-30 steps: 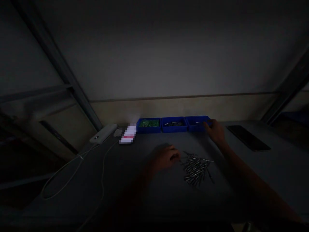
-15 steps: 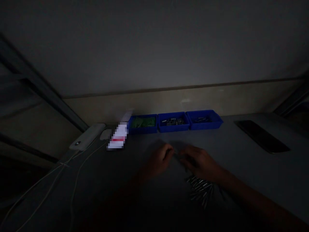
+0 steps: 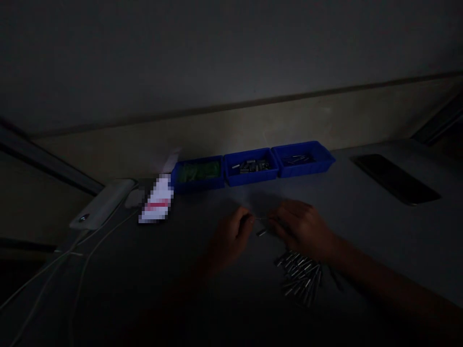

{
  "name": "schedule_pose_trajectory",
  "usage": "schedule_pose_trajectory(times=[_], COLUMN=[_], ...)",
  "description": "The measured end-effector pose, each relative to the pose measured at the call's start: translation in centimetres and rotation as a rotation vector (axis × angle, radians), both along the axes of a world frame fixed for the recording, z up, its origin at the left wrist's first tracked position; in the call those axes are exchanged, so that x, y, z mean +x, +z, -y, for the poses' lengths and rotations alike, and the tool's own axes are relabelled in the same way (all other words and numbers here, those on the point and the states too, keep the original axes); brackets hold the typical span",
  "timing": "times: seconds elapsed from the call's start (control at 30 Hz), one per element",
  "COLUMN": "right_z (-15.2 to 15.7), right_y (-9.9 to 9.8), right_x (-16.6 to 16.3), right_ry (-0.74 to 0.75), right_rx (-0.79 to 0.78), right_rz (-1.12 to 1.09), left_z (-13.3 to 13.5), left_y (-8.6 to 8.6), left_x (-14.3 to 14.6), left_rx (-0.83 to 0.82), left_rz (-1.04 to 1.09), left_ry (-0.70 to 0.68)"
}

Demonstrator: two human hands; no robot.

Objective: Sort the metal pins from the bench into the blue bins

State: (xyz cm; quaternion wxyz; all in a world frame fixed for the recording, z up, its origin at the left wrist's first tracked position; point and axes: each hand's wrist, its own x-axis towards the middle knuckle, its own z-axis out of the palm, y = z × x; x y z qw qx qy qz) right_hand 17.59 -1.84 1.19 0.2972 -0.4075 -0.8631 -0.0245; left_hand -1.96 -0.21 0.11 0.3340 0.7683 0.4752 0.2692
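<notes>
In the dim head view my left hand [image 3: 233, 233] is closed, thumb and fingers pinched at one end of a thin metal rod [image 3: 260, 219]. My right hand [image 3: 302, 229] pinches the other end, its fingers curled. Just below the rod is a short metal cylinder [image 3: 261, 232] near my right fingertips; whether they touch it I cannot tell. Under my right wrist lies a pile of slim metal parts [image 3: 302, 277] on the grey table [image 3: 202, 212].
Three blue bins stand in a row behind my hands: one with green packets [image 3: 198, 170], one with short metal cylinders [image 3: 255, 166], one with thin metal pins [image 3: 298, 159]. At left are a lit phone [image 3: 156, 205], a white power bank [image 3: 103, 205] and cables; a dark phone [image 3: 396, 178] lies right.
The view has tilted and shifted, so the bins sit higher and further left. The thin rod between my fingertips and the short cylinder below it now show clearly.
</notes>
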Motion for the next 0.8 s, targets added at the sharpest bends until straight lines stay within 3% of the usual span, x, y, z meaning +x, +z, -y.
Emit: schedule_pose_trajectory(times=[0.3,0.8], right_z=[0.02,0.21], right_y=[-0.15,-0.33], right_x=[0.39,-0.02], right_ry=[0.037,0.095], right_rx=[-0.074,-0.145], right_rz=[-0.047,-0.094], left_z=[0.05,-0.08], left_y=[0.21,-0.08], left_x=[-0.16,-0.55], left_rx=[0.009,0.119], left_rz=[0.104,-0.016], left_ry=[0.022,-0.052])
